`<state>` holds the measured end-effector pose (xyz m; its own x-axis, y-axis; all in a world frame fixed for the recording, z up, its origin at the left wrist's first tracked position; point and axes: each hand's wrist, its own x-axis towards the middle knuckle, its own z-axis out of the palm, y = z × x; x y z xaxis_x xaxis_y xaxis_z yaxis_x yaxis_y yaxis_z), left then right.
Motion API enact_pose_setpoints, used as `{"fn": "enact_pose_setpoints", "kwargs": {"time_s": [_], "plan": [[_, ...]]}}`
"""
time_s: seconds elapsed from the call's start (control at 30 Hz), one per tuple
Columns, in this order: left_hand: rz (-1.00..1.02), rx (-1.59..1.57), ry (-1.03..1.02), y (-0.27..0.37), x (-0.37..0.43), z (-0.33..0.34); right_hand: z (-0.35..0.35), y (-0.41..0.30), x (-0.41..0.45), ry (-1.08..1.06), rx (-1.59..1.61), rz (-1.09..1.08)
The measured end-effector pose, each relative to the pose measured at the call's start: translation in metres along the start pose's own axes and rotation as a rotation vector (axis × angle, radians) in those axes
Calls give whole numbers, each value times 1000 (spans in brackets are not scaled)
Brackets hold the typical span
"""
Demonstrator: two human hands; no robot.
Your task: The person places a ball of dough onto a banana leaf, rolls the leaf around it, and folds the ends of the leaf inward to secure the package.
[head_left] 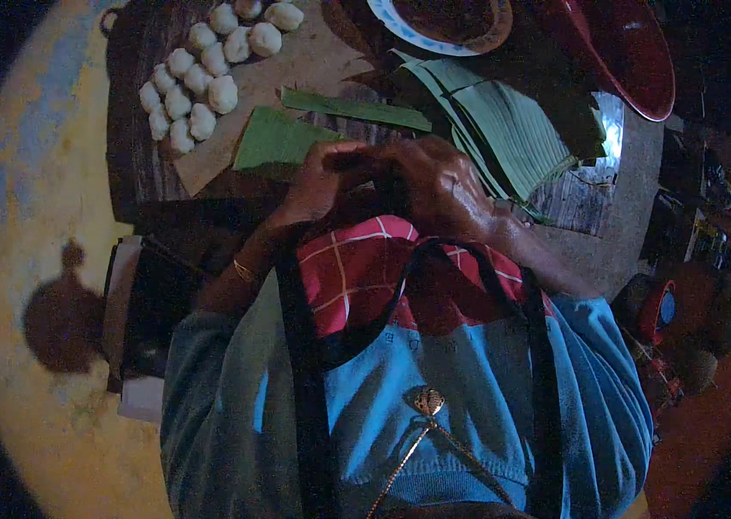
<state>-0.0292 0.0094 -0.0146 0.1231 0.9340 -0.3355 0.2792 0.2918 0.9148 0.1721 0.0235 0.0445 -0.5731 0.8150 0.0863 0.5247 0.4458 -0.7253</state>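
My left hand and my right hand meet in front of my chest, over the near edge of the table. Their fingers curl toward each other in deep shadow, so whether they hold anything is hidden. Just beyond my left hand lies a cut piece of green banana leaf. A narrow leaf strip lies past both hands. A stack of larger banana leaf pieces is to the right of my right hand. Rows of pale dough balls sit at the upper left.
An enamel plate with a blue-patterned rim stands at the far side, holding something dark. A red basin tilts at the upper right. The wooden table extends to the right. A yellow, stained wall or floor surface is at the left.
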Motion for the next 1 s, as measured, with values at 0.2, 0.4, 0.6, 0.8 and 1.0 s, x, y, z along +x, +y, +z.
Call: {"fn": "enact_pose_setpoints", "kwargs": {"time_s": [0.2,0.4,0.6,0.8,1.0], "plan": [[-119,-560,-468,13,8,-2,7,16,-6,-46,-59,-172],[-2,-669,-418,9,9,-7,0,14,3,91,83,-95],[174,-1066,-180,43,11,-7,11,12,4,353,141,-48],[272,-997,-160,63,2,-2,-8,-2,19,301,174,-200],[276,-809,-75,60,0,-1,-1,0,14,294,124,-186]]}}
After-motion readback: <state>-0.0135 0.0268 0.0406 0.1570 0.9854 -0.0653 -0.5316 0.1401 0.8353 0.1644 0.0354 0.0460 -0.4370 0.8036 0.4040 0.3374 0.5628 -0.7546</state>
